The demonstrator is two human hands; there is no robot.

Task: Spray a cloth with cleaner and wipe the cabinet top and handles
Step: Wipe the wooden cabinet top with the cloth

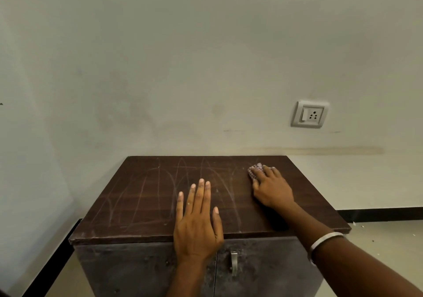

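Dark cabinet top [146, 205]: left hand [198, 223] flat, right hand [271, 188] fingers half-hiding cloth [255, 170]

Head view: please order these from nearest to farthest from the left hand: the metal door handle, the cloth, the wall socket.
From the left hand:
1. metal door handle, just below and right of it on the cabinet front.
2. cloth, under the right hand near the top's back right.
3. wall socket, up on the wall, right.
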